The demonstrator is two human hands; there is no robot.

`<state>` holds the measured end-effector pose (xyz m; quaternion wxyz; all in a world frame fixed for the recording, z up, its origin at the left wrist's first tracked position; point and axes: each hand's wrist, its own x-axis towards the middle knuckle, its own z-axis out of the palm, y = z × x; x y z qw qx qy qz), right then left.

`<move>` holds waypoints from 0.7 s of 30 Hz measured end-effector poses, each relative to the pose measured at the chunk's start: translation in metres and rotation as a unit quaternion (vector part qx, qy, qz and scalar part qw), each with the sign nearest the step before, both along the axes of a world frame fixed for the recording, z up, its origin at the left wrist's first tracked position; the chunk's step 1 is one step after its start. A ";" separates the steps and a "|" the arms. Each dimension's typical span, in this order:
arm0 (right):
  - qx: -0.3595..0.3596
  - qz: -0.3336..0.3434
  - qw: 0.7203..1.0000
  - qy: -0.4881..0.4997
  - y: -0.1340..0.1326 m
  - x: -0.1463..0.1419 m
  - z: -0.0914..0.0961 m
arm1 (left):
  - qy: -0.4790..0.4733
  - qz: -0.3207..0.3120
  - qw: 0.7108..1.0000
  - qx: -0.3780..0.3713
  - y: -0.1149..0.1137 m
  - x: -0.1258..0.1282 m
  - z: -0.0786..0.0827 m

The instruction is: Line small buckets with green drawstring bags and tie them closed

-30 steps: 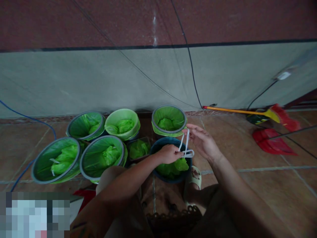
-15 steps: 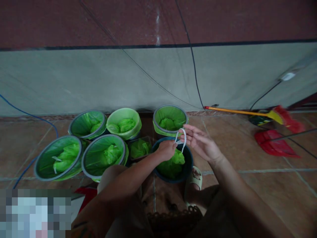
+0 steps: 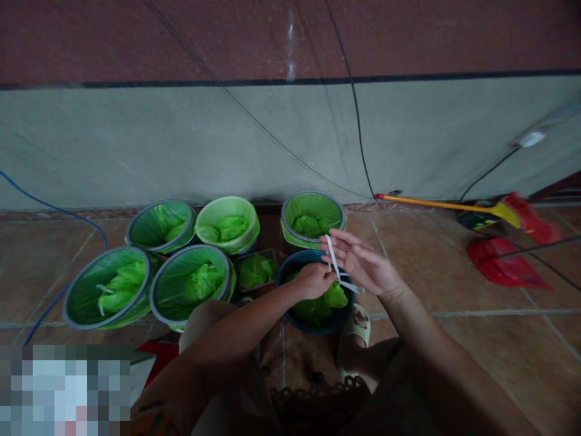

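My left hand (image 3: pixel 314 281) is closed, pinching a flat white drawstring (image 3: pixel 334 257) above a dark blue bin (image 3: pixel 351 303). The right hand (image 3: pixel 363 261) faces it with fingers stretched out, and the drawstring's loop lies against its fingertips. One loose end of the strip points right, below the right palm. Inside the blue bin lies a crumpled green plastic bag (image 3: pixel 313 309), close under both hands. Whether the drawstring is joined to this bag is hidden by the left hand.
Several lined bins stand to the left, including a front one (image 3: pixel 152 297) and a pale green one (image 3: pixel 255 227). Another grey-rimmed bin (image 3: pixel 313 195) is behind. A small clear tub (image 3: pixel 257 270) holds green plastic. A broom (image 3: pixel 431 204) and red dustpan (image 3: pixel 502 263) lie right.
My left hand has moved slightly right and down. The rounded white loop is now pulled into a narrow, straighter strip, with an end showing to the right. The right hand stays stretched out.
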<state>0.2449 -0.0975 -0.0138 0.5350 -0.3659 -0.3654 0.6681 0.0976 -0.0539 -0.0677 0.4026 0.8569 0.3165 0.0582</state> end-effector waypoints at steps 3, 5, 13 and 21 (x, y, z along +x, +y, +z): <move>-0.039 -0.057 0.996 -0.057 0.004 0.002 -0.010 | -0.011 0.020 1.000 -0.020 0.003 -0.001 -0.001; -0.084 -0.101 0.984 -0.123 0.007 0.004 -0.021 | -0.016 0.045 0.998 -0.037 0.008 -0.002 -0.002; -0.088 -0.003 0.943 -0.320 0.006 0.007 -0.049 | -0.054 0.136 0.985 -0.093 0.025 -0.006 -0.005; -0.065 0.018 0.911 -0.407 0.005 0.011 -0.055 | -0.054 0.142 0.983 -0.102 0.023 -0.008 -0.001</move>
